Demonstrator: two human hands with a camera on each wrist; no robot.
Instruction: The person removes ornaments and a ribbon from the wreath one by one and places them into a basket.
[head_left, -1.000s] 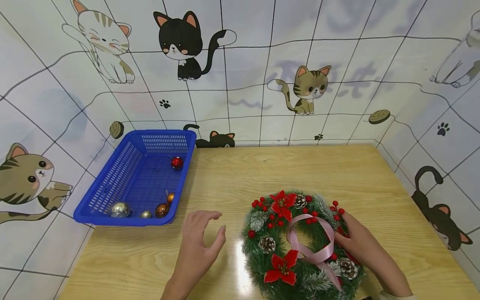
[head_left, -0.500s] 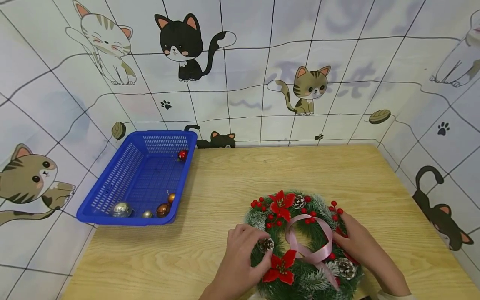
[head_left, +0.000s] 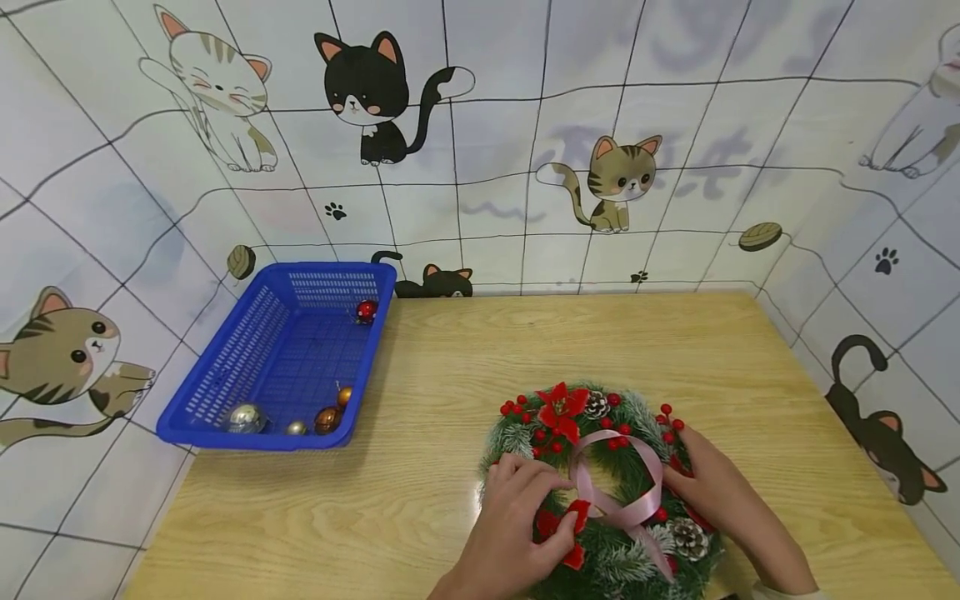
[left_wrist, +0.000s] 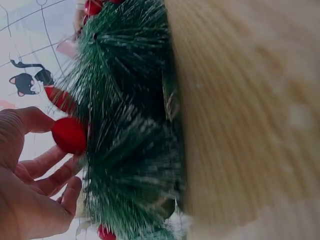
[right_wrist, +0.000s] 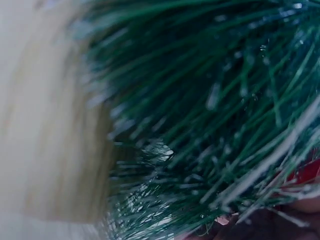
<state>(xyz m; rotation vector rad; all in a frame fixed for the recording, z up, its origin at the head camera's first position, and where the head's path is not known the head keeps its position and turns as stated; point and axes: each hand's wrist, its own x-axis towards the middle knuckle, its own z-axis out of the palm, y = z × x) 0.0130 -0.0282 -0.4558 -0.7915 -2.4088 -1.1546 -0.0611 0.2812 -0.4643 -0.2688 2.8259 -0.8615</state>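
Observation:
A green Christmas wreath lies on the table, dressed with red berries, frosted pinecones and a pink ribbon. My left hand reaches over its near left side, fingers bent around a red poinsettia flower, thumb against a petal. In the left wrist view, a red petal sits between the thumb and fingers of the left hand. My right hand holds the wreath's right side, thumb toward the middle of the ring. Green needles fill most of the right wrist view.
A blue plastic basket stands at the left, holding a red bauble, a silver ball and several smaller ornaments. Cat-printed sheeting rises behind the wooden tabletop and along its sides.
My left hand has moved right, from the tabletop beside the basket over the wreath's left pinecone and onto the red poinsettia. My right hand keeps its hold on the wreath.

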